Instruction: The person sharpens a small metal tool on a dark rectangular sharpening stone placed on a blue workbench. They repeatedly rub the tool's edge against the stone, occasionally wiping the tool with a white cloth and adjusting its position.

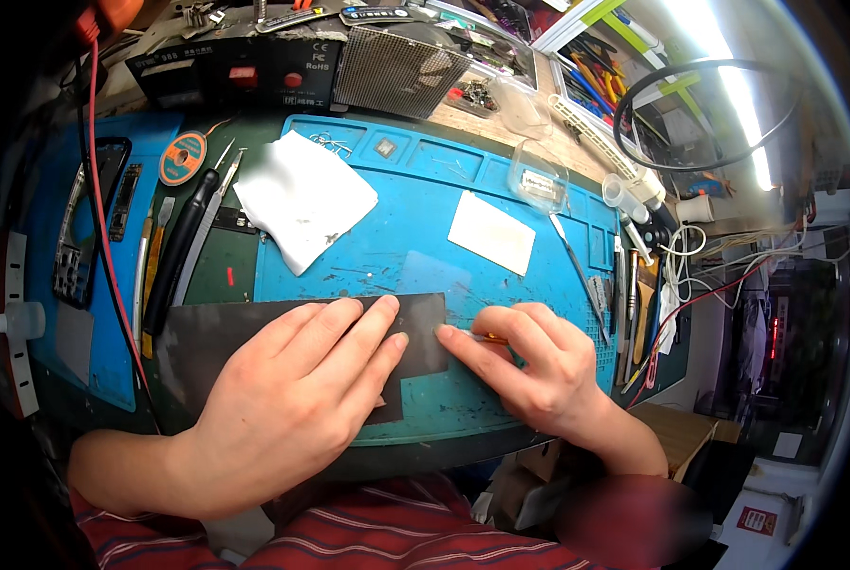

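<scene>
A dark grey sheet [425, 323], perhaps sandpaper, lies across the near part of the blue work mat [415, 214]. My left hand [297, 399] rests flat over it, fingers stretched out and pointing away to the right. Just off the sheet's right edge, my right hand [529, 366] has its fingers closed in a pinch. A thin bit with some orange shows between them, but most of it is hidden. Beyond my hands are a folded white cloth [311, 199] and a white rectangular pad [491, 233].
At left stand a solder wick spool [183, 157], a black-handled tool [192, 228] and a phone frame [88, 218]. A clear plastic box [539, 180] sits on the mat's far right. Tweezers [582, 275] lie at right. A black bench unit [245, 76] stands behind.
</scene>
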Demonstrator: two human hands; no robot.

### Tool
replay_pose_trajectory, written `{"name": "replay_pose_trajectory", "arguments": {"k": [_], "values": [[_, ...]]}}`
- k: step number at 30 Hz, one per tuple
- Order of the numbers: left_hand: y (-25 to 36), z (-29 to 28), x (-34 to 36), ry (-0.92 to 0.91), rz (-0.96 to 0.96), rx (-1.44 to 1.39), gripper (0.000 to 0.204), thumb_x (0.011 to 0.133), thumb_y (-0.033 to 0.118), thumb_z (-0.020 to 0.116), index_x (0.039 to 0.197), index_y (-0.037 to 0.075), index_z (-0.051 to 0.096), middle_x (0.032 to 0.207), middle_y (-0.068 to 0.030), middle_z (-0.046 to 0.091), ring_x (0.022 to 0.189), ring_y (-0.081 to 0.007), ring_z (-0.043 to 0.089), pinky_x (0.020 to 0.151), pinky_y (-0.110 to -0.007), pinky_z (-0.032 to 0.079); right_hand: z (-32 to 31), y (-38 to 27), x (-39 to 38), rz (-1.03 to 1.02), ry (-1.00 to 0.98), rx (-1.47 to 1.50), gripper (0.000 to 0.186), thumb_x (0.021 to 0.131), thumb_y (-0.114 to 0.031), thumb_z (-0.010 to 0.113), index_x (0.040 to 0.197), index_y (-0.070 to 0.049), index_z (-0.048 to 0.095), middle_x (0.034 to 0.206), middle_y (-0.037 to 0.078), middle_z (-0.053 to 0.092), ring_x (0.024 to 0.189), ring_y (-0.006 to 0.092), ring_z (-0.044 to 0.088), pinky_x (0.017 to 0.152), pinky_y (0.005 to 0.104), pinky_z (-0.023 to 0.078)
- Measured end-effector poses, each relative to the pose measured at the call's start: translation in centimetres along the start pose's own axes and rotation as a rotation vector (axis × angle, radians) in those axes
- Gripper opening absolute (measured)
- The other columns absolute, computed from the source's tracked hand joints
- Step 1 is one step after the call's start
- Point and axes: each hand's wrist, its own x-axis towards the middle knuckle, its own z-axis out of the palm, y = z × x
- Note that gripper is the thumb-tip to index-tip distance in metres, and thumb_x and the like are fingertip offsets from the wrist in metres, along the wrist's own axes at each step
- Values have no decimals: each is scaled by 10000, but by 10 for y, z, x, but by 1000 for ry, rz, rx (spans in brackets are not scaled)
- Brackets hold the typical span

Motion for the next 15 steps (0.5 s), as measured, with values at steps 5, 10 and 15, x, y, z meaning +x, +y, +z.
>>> {"name": "replay_pose_trajectory", "arguments": {"k": [5,10,15], "values": [[0,0,0,-6,0,-4,604,785,212,852,1333,-17,747,1484,-179,668,1282,-330,658,1056,-458,573,-5,-5,-2,5,-11,4,456,757,-55,781,1208,-111,830,1008,0,663,762,138,642,560,281,488],[0,0,0,-1,4,-3,599,784,213,853,1328,-17,749,1488,-173,666,1283,-327,658,1056,-456,573,-2,-5,-4,-5,19,-4,430,768,-57,782,1192,-108,835,992,5,664,753,138,638,559,278,481],[0,0,0,-10,1,9,587,788,219,851,1317,-16,755,1487,-165,668,1283,-324,657,1056,-454,573,-5,-8,0,39,-31,-3,482,718,-28,780,1186,-123,852,997,14,660,779,156,663,605,298,536]]}}
